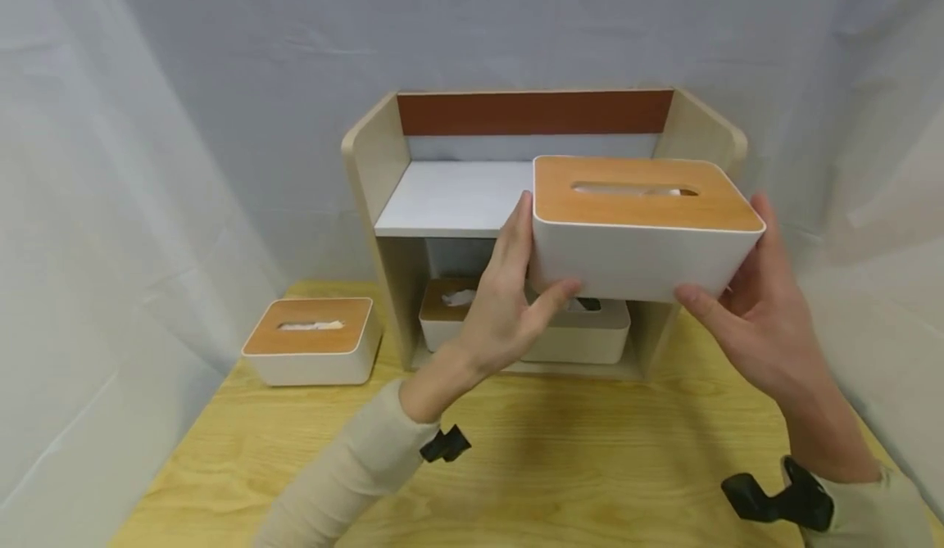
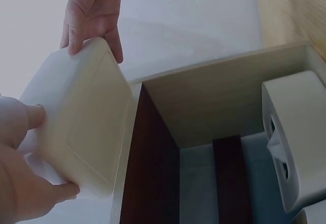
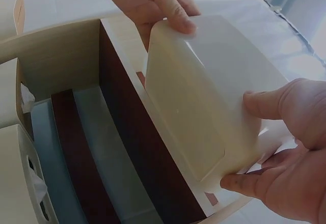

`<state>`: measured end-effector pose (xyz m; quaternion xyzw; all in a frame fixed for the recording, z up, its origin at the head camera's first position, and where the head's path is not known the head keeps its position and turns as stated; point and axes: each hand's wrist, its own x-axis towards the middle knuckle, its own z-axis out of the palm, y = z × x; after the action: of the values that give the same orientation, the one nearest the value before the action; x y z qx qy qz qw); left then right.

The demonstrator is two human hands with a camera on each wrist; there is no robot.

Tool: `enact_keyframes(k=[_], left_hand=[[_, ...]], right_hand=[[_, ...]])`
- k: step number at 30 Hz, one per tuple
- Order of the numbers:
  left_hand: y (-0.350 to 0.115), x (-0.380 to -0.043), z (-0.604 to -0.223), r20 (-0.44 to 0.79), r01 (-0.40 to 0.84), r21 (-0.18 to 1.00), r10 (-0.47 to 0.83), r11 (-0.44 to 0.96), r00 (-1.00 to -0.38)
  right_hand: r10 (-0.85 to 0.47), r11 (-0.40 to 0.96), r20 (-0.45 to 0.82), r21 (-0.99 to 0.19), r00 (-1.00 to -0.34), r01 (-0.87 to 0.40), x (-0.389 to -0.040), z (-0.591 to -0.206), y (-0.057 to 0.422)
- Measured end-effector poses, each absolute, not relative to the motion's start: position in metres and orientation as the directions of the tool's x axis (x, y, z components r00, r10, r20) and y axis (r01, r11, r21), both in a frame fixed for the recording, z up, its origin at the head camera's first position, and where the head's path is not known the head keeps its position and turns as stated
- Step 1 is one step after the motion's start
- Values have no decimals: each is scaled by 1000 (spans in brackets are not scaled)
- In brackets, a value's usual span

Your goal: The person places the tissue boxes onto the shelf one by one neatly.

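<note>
A white tissue box (image 1: 612, 257) with a wooden lid is held level between both hands, in front of the right part of the white upper shelf (image 1: 450, 196). My left hand (image 1: 501, 310) grips its left end, the thumb on the front face. At the right end, my right hand (image 1: 770, 327) holds it the same way, thumb near the lower front edge. Both wrist views show the box's pale underside (image 2: 97, 127) and the hands at opposite ends. Whether the box touches the shelf cannot be told from the head view.
The lower compartment holds a wooden-lidded tissue box (image 1: 438, 331) and a light-lidded one (image 1: 583, 343), partly hidden by my left hand. Another wooden-lidded tissue box (image 1: 313, 368) stands on the table (image 1: 553, 466), left of the shelf unit. The unit's side panels (image 1: 369, 155) rise above the upper shelf.
</note>
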<state>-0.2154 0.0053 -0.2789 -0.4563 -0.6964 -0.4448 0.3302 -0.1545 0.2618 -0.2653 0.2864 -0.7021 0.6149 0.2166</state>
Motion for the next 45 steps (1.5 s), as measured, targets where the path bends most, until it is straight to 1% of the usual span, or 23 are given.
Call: enact_keyframes(k=[2, 5, 9, 11, 13, 16, 17, 18, 20, 22, 26, 28, 32, 35, 37, 40, 43, 45], left_hand=[[3, -219, -276, 868, 934, 303, 349, 188, -352], [1, -226, -273, 866, 936, 305, 357, 176, -349], [-2, -233, -270, 850, 925, 331, 367, 186, -378], [-3, -237, -269, 828, 912, 357, 383, 201, -409], [-4, -239, -267, 800, 894, 388, 400, 223, -447], [-4, -242, -263, 736, 845, 460, 416, 271, -534], [-4, -242, -261, 717, 828, 481, 414, 289, -561], [-4, -243, -261, 709, 817, 489, 407, 304, -576], [-3, -244, -261, 709, 804, 498, 381, 326, -593], [-1, -246, -264, 739, 815, 475, 351, 333, -575], [3, -250, -271, 817, 856, 367, 313, 365, -484], [4, -251, -272, 831, 861, 321, 318, 395, -456], [5, -254, -273, 836, 860, 261, 344, 439, -428], [5, -255, -274, 834, 865, 242, 362, 440, -418], [5, -255, -274, 832, 867, 234, 370, 440, -412], [5, -255, -274, 830, 868, 229, 378, 440, -411], [3, -256, -273, 817, 861, 231, 389, 454, -425], [2, -257, -272, 800, 850, 241, 399, 469, -448]], right_hand=[[-143, 76, 668, -728, -730, -681, -159, -263, 261], [-156, 68, 693, -704, -704, -707, -167, -258, 259], [-158, 105, 698, -692, -699, -715, -177, -254, 257], [-143, 151, 682, -701, -717, -697, -180, -254, 258], [-117, 236, 658, -709, -744, -664, -184, -253, 258], [-60, 365, 622, -714, -780, -597, -189, -253, 258], [-39, 399, 619, -710, -784, -580, -190, -253, 257], [-17, 434, 622, -701, -783, -566, -191, -253, 256], [30, 451, 642, -693, -766, -563, -193, -256, 252], [70, 460, 675, -675, -735, -576, -194, -259, 248], [125, 484, 728, -638, -675, -598, -198, -266, 242], [130, 489, 755, -613, -643, -621, -200, -268, 240], [97, 523, 813, -532, -574, -666, -205, -271, 239], [71, 562, 835, -486, -546, -670, -207, -272, 241], [64, 579, 841, -469, -537, -667, -207, -273, 242], [50, 601, 838, -460, -544, -654, -208, -273, 244], [35, 626, 824, -459, -566, -630, -210, -273, 246], [24, 635, 809, -466, -587, -616, -211, -272, 247]])
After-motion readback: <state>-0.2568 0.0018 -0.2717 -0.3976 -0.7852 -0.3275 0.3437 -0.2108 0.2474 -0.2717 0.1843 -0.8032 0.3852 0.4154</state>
